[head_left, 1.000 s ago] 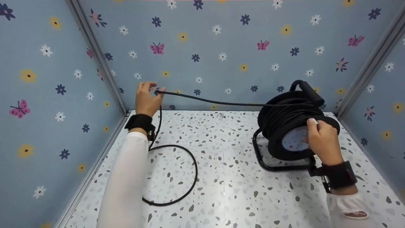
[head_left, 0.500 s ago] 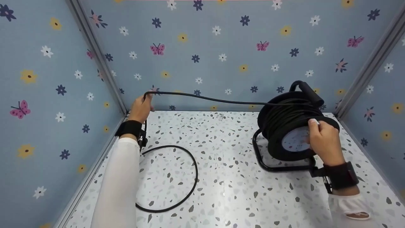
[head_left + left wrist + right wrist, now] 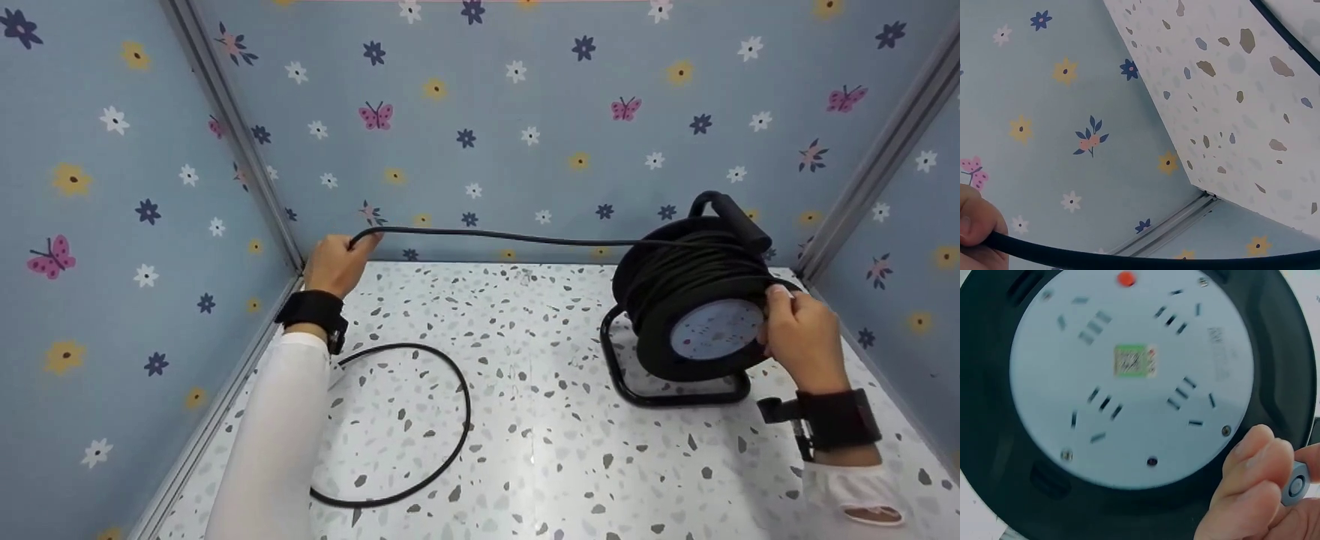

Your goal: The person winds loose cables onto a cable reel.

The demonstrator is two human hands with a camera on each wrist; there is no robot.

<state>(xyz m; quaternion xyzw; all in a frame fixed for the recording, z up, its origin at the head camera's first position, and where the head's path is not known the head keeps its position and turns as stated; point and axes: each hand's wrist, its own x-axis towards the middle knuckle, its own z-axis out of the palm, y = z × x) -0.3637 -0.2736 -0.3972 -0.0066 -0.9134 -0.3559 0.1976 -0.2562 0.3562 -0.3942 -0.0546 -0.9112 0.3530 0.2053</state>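
A black cable reel (image 3: 652,356) stands at the right on a tubular metal stand, its grey-white socket disc facing forward. My right hand (image 3: 806,337) is at the right side of the reel's front flange. In the right wrist view, curled fingers (image 3: 1258,464) and thumb hold a small grey knob (image 3: 1296,484) near the flange's edge. My left hand (image 3: 334,264), near the back left corner, grips the black cable (image 3: 495,236). From there the cable runs almost level to the wound coils on the reel. The left wrist view shows it coming out of the curled fingers (image 3: 985,216).
On the speckled white surface (image 3: 540,420), a loose loop of cable (image 3: 466,420) lies beside the left forearm, partly hidden by the sleeve. Flowered blue panels (image 3: 525,97) close off the back and both sides. The reel's carrying handle (image 3: 741,221) rises near the back wall.
My left hand, fingers spread a second ago, has dropped lower and closed round the cable. The right hand has moved rightward with the knob. The loop on the surface has spread slightly toward the front.
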